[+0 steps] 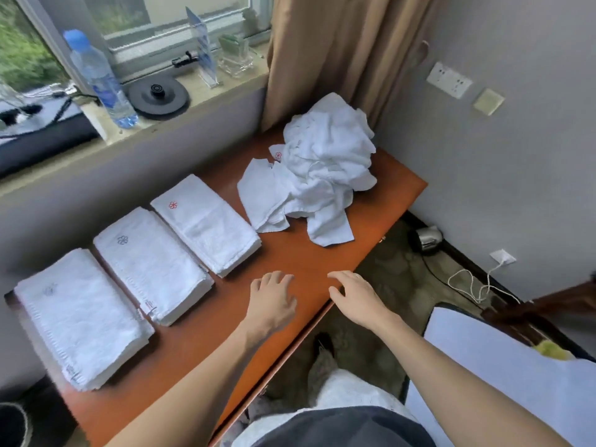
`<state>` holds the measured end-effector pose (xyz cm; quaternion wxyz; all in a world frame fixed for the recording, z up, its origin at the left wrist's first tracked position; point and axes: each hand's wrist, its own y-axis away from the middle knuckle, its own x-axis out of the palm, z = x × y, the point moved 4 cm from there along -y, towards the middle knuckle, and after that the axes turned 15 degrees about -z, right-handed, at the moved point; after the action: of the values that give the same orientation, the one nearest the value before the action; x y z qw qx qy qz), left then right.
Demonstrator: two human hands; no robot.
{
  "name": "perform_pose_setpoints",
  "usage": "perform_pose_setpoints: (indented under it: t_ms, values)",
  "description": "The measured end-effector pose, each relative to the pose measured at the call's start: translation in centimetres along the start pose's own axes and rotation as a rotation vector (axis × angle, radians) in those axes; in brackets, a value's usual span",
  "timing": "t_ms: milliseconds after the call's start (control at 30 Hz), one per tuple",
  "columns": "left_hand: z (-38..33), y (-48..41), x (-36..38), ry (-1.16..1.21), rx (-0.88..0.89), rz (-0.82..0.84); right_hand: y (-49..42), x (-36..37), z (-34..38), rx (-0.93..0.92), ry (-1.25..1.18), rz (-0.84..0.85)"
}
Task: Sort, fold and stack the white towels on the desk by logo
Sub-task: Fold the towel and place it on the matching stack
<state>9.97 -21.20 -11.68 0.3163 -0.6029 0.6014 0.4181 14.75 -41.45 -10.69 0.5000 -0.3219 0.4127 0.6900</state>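
- The left hand is holding nothing. Its fingers are hanging loose and a little bent over the desk.
- The right hand is holding nothing too. Its fingers are bending a little, right at the front edge of the desk.
- The two hands are sitting near each other but not touching. I cannot tell if they are touching the wood.
- Three folded piles of white towels are lying side by side in a row, to the left of the left hand.
- The red logo stack is lying closest to the hands. It is showing a small red flower mark on top.
- The middle stack is lying just beside it and showing a grey-blue flower mark.
- The left stack is lying at the end of the row. Its mark is looking faint and grey, too blurry to read.
- The loose pile of crumpled towels is sitting at the far right end of the desk, well past the hands. One towel corner is poking out with a red mark on it.
- A curtain is hanging behind the loose pile.
- A water bottle and a black round base are standing on the window sill.
- A wall socket is sitting on the wall, and a white cord is lying on the floor.
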Motion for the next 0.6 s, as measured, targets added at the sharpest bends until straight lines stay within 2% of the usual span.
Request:
perform_pose_setpoints:
  t_ms: [300,600]
  values:
    - [-12.6,-5.6,4.3,-0.042,0.212,0.075,0.3,-6.4,-12.6,0.162,-0.130,-0.132]
    - [-28.3,-13.5,9.9,-0.034,0.306,0.095,-3.6,-16.1,-26.6,0.212,-0.191,-0.222]
